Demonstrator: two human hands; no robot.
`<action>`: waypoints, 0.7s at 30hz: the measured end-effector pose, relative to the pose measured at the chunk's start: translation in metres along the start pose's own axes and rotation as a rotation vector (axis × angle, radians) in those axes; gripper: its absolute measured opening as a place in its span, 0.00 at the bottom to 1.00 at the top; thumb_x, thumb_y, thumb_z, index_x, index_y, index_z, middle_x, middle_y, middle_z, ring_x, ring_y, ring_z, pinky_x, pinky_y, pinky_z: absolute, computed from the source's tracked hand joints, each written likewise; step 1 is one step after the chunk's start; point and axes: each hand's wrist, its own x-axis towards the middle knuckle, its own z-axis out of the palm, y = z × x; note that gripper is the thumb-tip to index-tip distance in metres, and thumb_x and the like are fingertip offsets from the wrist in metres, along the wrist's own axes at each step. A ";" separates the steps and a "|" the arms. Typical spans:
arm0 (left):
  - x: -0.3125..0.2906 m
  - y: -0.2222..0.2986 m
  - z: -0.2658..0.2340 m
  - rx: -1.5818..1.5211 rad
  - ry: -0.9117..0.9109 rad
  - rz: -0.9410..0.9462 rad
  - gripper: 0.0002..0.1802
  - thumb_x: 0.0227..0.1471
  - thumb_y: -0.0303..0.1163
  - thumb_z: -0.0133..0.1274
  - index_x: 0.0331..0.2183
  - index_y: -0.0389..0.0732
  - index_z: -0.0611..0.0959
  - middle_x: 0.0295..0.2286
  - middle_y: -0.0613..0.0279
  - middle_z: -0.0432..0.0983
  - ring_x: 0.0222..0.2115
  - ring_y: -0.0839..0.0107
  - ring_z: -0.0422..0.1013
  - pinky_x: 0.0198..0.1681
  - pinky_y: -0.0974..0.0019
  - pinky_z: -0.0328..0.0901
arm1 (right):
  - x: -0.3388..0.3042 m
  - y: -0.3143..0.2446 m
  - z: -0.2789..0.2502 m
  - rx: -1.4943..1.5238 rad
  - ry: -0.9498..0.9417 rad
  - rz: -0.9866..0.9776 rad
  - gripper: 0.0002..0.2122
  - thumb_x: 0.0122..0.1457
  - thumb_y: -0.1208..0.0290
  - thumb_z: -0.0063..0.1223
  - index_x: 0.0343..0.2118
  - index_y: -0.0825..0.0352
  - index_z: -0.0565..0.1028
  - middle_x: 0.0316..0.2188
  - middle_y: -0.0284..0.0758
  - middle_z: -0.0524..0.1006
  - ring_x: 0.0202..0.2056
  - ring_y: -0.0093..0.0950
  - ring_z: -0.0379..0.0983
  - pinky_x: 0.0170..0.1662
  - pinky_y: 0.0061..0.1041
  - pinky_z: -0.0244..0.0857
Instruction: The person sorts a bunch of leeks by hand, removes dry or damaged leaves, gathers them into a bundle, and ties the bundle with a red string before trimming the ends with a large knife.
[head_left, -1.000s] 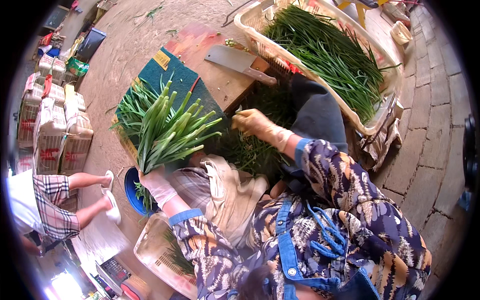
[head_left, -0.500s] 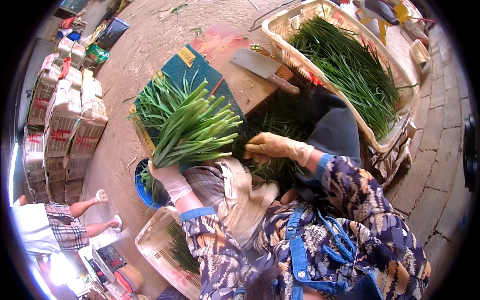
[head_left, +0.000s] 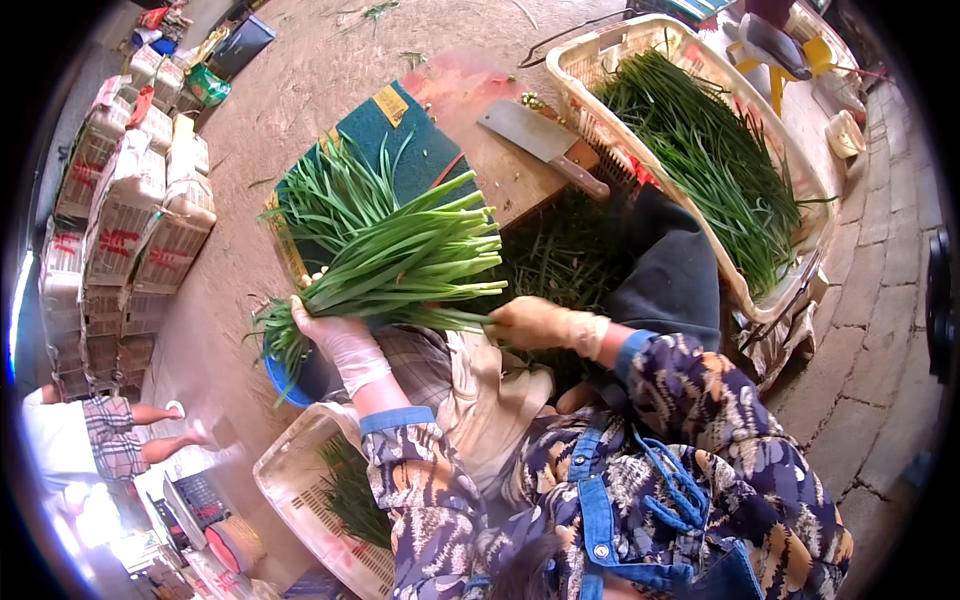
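Gloved in thin white, my left hand (head_left: 340, 345) is closed around the leafy end of a thick bunch of garlic chives (head_left: 415, 255). The pale cut ends of the bunch point right. My right hand (head_left: 545, 325), in a yellowish glove, is closed on the tip of a stem at the bunch's lower edge. More chives (head_left: 335, 190) lie on the dark green mat (head_left: 405, 150) behind the bunch. A cleaver (head_left: 525, 130) with a wooden handle rests on the wooden board (head_left: 505, 185), beyond my right hand. Loose green trimmings (head_left: 565, 260) lie in shadow below the board.
A cream plastic basket (head_left: 570, 65) full of chives stands at the far right. Another basket (head_left: 300, 470) with chives is at the near left, by a blue bucket (head_left: 285, 385). Packed crates (head_left: 125, 210) are stacked at left, near a person in checked shorts (head_left: 113, 432).
My right hand has come up to the bunch and closed on a stem at its lower edge. The bunch has shifted slightly right and lies flatter. The person at left has moved their legs.
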 end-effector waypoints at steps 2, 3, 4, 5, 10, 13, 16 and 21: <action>0.010 -0.006 0.005 0.016 -0.066 0.043 0.22 0.57 0.47 0.39 0.36 0.39 0.77 0.35 0.53 0.77 0.41 0.56 0.72 0.49 0.50 0.66 | -0.030 0.069 -0.001 -0.497 -0.294 0.111 0.10 0.56 0.63 0.54 0.35 0.61 0.81 0.28 0.35 0.80 0.33 0.38 0.79 0.35 0.37 0.72; 0.004 0.000 0.005 -0.017 -0.063 0.052 0.21 0.58 0.46 0.38 0.35 0.39 0.77 0.32 0.55 0.77 0.39 0.58 0.72 0.47 0.52 0.67 | -0.053 0.079 -0.010 -0.658 -0.282 0.256 0.10 0.55 0.62 0.54 0.32 0.61 0.80 0.27 0.37 0.80 0.33 0.39 0.78 0.33 0.37 0.72; 0.002 0.009 0.001 -0.011 -0.054 0.078 0.22 0.58 0.46 0.38 0.34 0.38 0.78 0.32 0.55 0.77 0.38 0.58 0.72 0.47 0.52 0.67 | -0.068 0.072 -0.028 -0.822 -0.262 0.390 0.10 0.55 0.61 0.54 0.29 0.62 0.80 0.27 0.39 0.79 0.33 0.40 0.78 0.31 0.37 0.72; 0.003 0.006 0.003 -0.016 -0.057 0.079 0.22 0.58 0.46 0.38 0.34 0.38 0.78 0.32 0.55 0.77 0.37 0.58 0.72 0.47 0.52 0.67 | -0.071 0.064 -0.048 -0.664 -0.100 0.365 0.11 0.54 0.60 0.55 0.29 0.62 0.80 0.27 0.40 0.79 0.33 0.40 0.78 0.32 0.37 0.72; 0.011 -0.003 0.001 0.001 -0.049 0.070 0.21 0.58 0.46 0.38 0.33 0.39 0.78 0.31 0.54 0.77 0.36 0.58 0.72 0.46 0.53 0.68 | -0.032 -0.056 -0.093 -0.078 0.707 -0.121 0.05 0.51 0.71 0.59 0.31 0.63 0.81 0.25 0.37 0.77 0.29 0.37 0.76 0.32 0.31 0.70; 0.006 -0.018 0.022 0.029 0.026 0.037 0.21 0.59 0.48 0.40 0.33 0.41 0.78 0.29 0.56 0.76 0.34 0.58 0.73 0.44 0.53 0.69 | 0.006 -0.082 -0.087 -0.032 0.823 -0.127 0.08 0.50 0.68 0.61 0.33 0.61 0.81 0.27 0.36 0.78 0.31 0.36 0.76 0.33 0.31 0.70; 0.001 -0.021 0.030 0.033 0.115 -0.012 0.21 0.58 0.49 0.43 0.34 0.42 0.80 0.30 0.56 0.76 0.35 0.57 0.73 0.44 0.51 0.70 | 0.030 -0.085 -0.080 0.015 0.828 -0.146 0.08 0.50 0.67 0.62 0.33 0.61 0.80 0.28 0.37 0.78 0.32 0.38 0.76 0.35 0.31 0.70; -0.005 -0.020 0.041 0.017 0.089 -0.018 0.22 0.57 0.51 0.44 0.35 0.42 0.80 0.31 0.56 0.76 0.36 0.57 0.73 0.44 0.50 0.70 | 0.022 -0.081 -0.081 0.252 0.676 -0.271 0.07 0.53 0.69 0.62 0.31 0.65 0.78 0.28 0.37 0.78 0.31 0.31 0.76 0.35 0.29 0.69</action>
